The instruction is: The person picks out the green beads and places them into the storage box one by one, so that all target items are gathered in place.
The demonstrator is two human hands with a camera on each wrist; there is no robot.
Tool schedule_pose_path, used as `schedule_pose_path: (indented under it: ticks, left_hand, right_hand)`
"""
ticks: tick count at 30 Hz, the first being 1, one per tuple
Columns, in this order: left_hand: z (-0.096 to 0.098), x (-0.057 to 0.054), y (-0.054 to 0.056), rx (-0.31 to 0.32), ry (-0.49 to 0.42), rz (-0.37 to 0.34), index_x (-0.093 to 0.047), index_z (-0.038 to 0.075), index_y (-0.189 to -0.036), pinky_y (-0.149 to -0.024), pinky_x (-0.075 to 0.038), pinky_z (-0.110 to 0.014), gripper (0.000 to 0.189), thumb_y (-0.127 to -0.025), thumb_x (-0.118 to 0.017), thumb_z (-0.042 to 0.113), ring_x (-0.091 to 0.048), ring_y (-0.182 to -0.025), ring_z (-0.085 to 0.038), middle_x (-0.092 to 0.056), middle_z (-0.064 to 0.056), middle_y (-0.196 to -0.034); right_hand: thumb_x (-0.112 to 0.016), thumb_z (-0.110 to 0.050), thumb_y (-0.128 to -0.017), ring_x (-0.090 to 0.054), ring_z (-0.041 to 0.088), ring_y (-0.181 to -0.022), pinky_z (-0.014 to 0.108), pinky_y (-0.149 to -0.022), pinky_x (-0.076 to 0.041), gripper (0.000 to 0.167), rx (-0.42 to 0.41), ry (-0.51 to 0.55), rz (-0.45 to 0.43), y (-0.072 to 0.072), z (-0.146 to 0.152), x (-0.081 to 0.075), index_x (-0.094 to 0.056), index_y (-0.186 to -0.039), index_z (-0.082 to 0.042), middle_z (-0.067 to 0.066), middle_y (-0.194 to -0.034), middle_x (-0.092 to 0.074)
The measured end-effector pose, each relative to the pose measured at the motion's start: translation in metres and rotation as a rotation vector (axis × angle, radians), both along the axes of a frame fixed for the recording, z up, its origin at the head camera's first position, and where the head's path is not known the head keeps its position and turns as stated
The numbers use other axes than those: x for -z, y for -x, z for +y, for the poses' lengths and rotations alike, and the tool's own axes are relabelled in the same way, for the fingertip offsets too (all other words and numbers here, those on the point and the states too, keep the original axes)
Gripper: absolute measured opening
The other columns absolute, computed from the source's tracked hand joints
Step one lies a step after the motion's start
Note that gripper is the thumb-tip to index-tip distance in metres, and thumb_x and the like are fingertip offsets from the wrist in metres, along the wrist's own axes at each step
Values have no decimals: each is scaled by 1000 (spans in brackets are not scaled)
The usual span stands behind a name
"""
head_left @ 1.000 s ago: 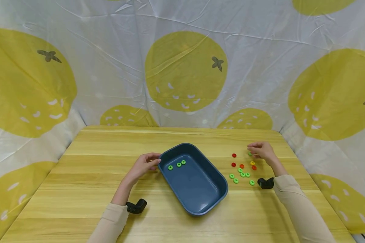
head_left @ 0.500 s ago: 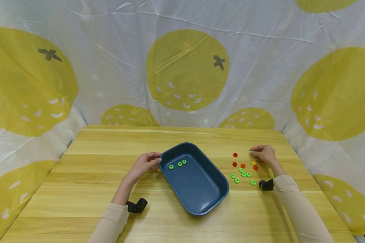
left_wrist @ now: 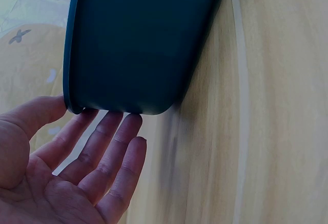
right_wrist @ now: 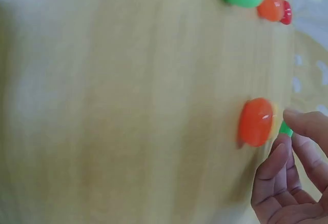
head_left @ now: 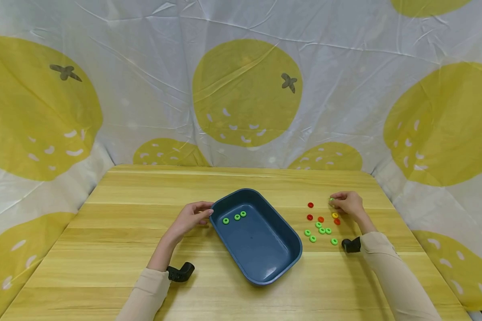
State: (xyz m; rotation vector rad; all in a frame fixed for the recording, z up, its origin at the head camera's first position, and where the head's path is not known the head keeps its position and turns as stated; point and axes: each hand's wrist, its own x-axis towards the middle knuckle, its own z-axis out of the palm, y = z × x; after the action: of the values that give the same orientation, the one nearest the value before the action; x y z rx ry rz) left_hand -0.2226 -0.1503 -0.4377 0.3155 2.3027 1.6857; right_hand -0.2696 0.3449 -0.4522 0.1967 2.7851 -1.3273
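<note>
My left hand (head_left: 189,218) holds the upper left corner of a dark blue plastic tub (head_left: 251,240). In the left wrist view, the thumb (left_wrist: 48,110) lies at its rim and fingertips touch the outer wall. Inside the tub lie three small green rings (head_left: 237,217). At the right of the table, my right hand (head_left: 348,203) pinches another green ring (right_wrist: 286,128) between thumb and fingers, which partly hide it. Just in front of this hand are a yellow ring (head_left: 335,215) and an orange-red ring (head_left: 337,221).
Several green rings (head_left: 322,230) lie loose between the tub and my right forearm, with an orange ring (head_left: 321,219) and two red rings, one (head_left: 310,205) farther back. The wooden table (head_left: 104,240) ends at a fruit-patterned cloth (head_left: 152,102) behind and at both sides.
My right thumb and fingers have come together on the green ring and raised it slightly. The left hand and the tub stay put; the head view shifted a little.
</note>
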Motion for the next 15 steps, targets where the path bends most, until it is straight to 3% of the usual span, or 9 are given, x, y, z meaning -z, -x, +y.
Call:
schedule_pose_path:
  ticks: [7,15]
  left_hand:
    - [0,-1,0,0,0,-4,-51,-6,-129,-85,-54,-44,41,-96,-54,18,-62,-104,-29,-55,-27,-126]
    - [0,-1,0,-1,2,-4,-52,-5,-128,-85,-55,-44,41,-95,-54,18,-61,-105,-32,-55,-26,-126]
  right_hand:
    - [-64,-12,-88,-62,10,-61,26,-58,-56,34,-23,0,42,0,-12,-13,-62,-113,11,11,-85,-68]
    - [-67,-16,-87,-66,25,-79,40,-70,-58,34,-127,16,80,3,-52,-36,-64,-113,6,18,-97,-63]
